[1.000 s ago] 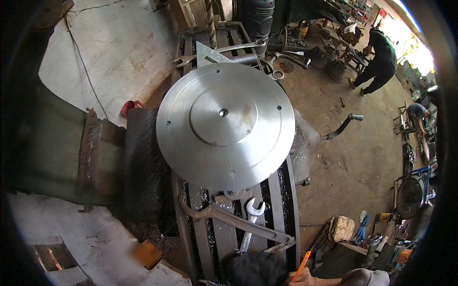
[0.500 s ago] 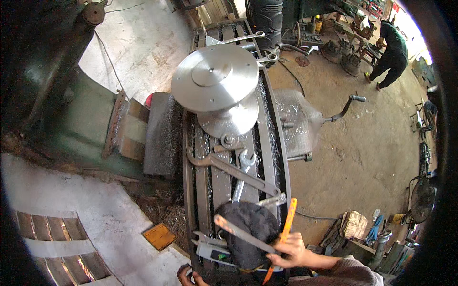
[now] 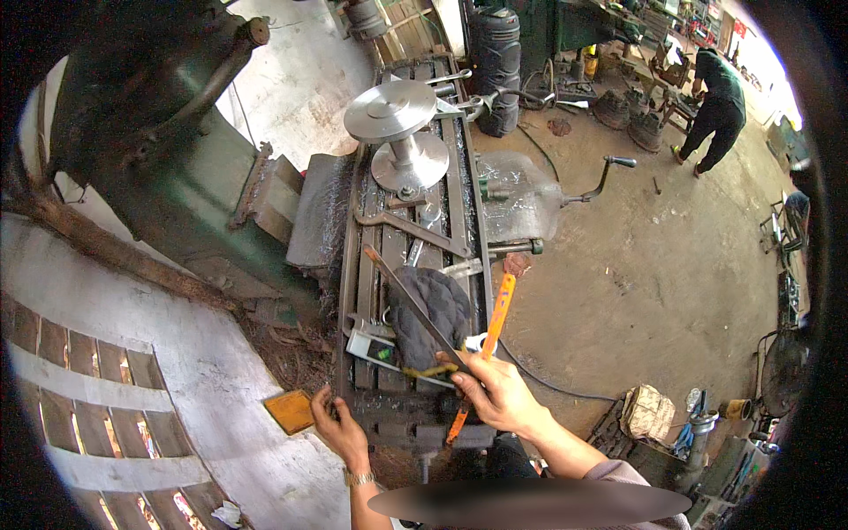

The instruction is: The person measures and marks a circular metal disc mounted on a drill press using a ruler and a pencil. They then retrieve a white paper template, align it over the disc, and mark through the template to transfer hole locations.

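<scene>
My right hand [image 3: 503, 393] is closed around a long, flat dark bar [image 3: 411, 296], file-like, with a rusty-orange tip. An orange flat strip [image 3: 501, 305] also passes through its grip, sticking out above and below. Under the bar, a dark cloth [image 3: 428, 309] lies bunched on the slotted metal table [image 3: 349, 265]. Beside the cloth sits a grey flat case [image 3: 371, 348] with a green patch. My left hand [image 3: 340, 428], a band on its wrist, hovers off the table's near left corner. Its fingers are half curled and apart, with nothing seen in them.
A shiny spool-shaped metal part [image 3: 409, 159] stands on the table's far half. Nearer lie a hook spanner [image 3: 415, 231] and an open-ended wrench. A crank handle [image 3: 609, 172] juts out right. The green machine body [image 3: 212, 168] stands left. A person [image 3: 717, 102] bends over at far right.
The view has shifted, so the table sits higher and smaller. My left hand has come further into sight on the left. The right hand still holds the bar and strip.
</scene>
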Action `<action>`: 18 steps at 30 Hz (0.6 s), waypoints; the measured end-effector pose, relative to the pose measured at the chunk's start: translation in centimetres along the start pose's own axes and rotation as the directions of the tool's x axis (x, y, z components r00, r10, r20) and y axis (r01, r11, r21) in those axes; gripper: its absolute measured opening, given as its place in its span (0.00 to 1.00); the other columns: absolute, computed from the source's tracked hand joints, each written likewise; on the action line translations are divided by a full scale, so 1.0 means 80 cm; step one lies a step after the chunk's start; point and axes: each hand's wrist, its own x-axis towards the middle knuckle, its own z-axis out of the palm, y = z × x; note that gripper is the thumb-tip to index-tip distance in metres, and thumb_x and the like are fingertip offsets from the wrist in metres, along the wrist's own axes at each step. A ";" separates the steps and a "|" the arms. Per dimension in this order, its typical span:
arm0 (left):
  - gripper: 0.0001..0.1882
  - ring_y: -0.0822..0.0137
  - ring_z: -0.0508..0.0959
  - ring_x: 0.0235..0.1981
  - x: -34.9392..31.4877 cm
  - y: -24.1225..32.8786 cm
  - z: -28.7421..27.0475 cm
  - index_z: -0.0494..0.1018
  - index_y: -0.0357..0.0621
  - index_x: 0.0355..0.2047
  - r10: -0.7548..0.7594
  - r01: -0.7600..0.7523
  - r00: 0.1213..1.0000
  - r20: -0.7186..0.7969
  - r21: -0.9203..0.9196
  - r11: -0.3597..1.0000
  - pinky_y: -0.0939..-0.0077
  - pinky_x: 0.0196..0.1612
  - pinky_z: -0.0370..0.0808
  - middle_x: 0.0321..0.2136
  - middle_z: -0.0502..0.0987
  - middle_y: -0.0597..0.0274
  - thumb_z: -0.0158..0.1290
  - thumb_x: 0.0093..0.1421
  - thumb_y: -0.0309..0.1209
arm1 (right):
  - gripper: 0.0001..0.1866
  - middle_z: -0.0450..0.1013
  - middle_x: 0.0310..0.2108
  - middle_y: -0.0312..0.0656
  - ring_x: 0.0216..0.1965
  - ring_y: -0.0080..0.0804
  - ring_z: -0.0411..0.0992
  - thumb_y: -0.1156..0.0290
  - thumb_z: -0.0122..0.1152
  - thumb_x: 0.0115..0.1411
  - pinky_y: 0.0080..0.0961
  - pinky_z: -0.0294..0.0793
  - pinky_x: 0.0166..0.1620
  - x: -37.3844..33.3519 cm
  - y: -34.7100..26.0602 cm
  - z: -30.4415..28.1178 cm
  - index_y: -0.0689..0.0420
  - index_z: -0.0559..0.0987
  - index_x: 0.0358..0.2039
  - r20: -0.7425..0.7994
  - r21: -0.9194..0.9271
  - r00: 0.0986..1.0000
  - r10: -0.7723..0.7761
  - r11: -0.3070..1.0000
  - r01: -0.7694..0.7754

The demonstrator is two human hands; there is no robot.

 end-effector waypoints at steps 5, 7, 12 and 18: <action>0.18 0.59 0.73 0.51 -0.030 0.061 -0.027 0.69 0.34 0.49 0.212 -0.206 0.977 -0.005 -0.256 0.944 0.63 0.58 0.67 0.49 0.73 0.52 0.50 0.66 0.37 | 0.27 0.74 0.31 0.58 0.31 0.55 0.76 0.74 0.53 0.65 0.40 0.74 0.36 -0.081 -0.070 -0.013 0.58 0.63 0.64 0.180 0.169 0.951 0.250 0.945 -0.281; 0.19 0.61 0.73 0.52 -0.079 0.092 -0.044 0.70 0.36 0.50 0.129 -0.013 0.958 0.257 -0.410 0.912 0.65 0.58 0.67 0.50 0.74 0.53 0.49 0.67 0.38 | 0.29 0.74 0.32 0.59 0.32 0.56 0.77 0.74 0.52 0.65 0.38 0.74 0.36 -0.117 -0.090 -0.016 0.56 0.60 0.67 0.254 0.169 0.904 0.343 0.905 -0.391; 0.28 0.63 0.68 0.58 -0.203 0.144 -0.064 0.51 0.34 0.66 0.180 0.470 0.424 0.888 -0.385 0.794 0.68 0.61 0.64 0.59 0.65 0.52 0.42 0.72 0.35 | 0.32 0.73 0.46 0.61 0.40 0.54 0.76 0.77 0.52 0.65 0.32 0.74 0.45 -0.179 -0.113 -0.008 0.58 0.56 0.69 0.052 0.129 0.963 0.263 0.955 -0.267; 0.30 0.56 0.58 0.67 -0.258 0.151 -0.066 0.47 0.32 0.67 0.257 0.362 0.437 0.862 -0.431 0.827 0.65 0.67 0.54 0.65 0.58 0.44 0.41 0.72 0.37 | 0.30 0.75 0.48 0.52 0.38 0.32 0.73 0.80 0.53 0.63 0.25 0.71 0.43 -0.210 -0.115 0.008 0.61 0.61 0.66 -0.230 0.173 0.921 0.315 0.944 -0.280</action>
